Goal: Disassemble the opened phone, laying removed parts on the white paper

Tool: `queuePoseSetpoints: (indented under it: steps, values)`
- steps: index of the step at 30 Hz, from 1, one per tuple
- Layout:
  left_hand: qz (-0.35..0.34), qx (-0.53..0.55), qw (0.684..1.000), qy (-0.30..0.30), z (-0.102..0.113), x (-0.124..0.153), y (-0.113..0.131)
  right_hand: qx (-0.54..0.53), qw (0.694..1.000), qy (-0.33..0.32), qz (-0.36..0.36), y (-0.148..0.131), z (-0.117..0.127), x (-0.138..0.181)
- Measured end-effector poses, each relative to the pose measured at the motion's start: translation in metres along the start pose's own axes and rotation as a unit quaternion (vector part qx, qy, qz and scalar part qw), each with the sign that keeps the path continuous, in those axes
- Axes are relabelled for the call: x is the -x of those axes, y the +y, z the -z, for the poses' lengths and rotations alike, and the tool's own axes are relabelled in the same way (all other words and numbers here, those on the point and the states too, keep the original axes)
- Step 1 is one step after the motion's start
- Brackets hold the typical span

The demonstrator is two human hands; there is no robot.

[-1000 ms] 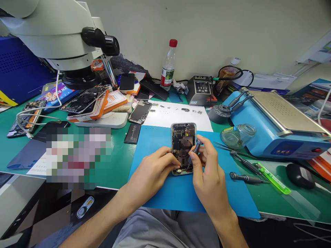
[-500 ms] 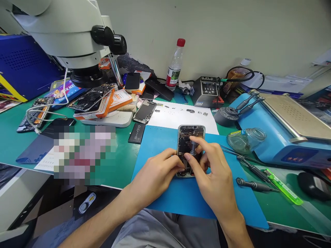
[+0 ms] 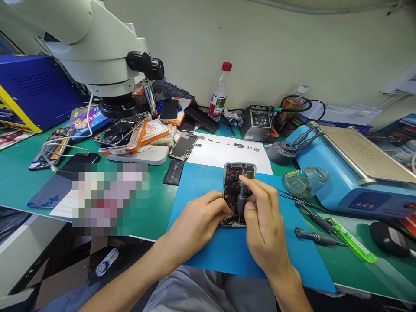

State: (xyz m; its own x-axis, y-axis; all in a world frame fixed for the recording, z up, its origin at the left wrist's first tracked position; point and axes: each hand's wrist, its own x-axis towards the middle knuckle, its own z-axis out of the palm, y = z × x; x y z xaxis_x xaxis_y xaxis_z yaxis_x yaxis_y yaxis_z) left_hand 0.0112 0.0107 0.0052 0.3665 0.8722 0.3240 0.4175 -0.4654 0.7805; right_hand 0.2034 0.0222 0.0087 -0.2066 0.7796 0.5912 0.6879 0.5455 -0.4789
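An opened phone (image 3: 234, 178) with its circuit boards showing lies upright on a blue mat (image 3: 201, 186) in front of me. My left hand (image 3: 195, 225) grips the phone's lower left edge with curled fingers. My right hand (image 3: 264, 221) pinches a small dark screwdriver (image 3: 241, 199), which stands nearly vertical with its tip down inside the lower half of the phone. My index finger rests on the screwdriver's top.
A white sheet (image 3: 227, 151) with small screws and parts lies behind the mat. A glass jar (image 3: 307, 178), tweezers (image 3: 289, 193), two more screwdrivers (image 3: 316, 237) and a green tool (image 3: 351, 239) lie to the right. A microscope (image 3: 97, 47) hangs at left; a blue heating machine (image 3: 351, 169) stands at right.
My right hand has swung the screwdriver from the phone's right side to upright over its middle, then slightly lower. The camera view has shifted a little; the left hand stays on the phone.
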Motion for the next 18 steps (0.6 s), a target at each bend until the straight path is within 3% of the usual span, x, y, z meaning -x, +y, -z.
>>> queuePoseSetpoints:
  steps: [18]
  values:
    - [0.026, 0.039, 0.999, -0.003, -0.0002, 0.0012, -0.0004, -0.050, 0.997, 0.014, -0.065, -0.0015, -0.0003, 0.0019]
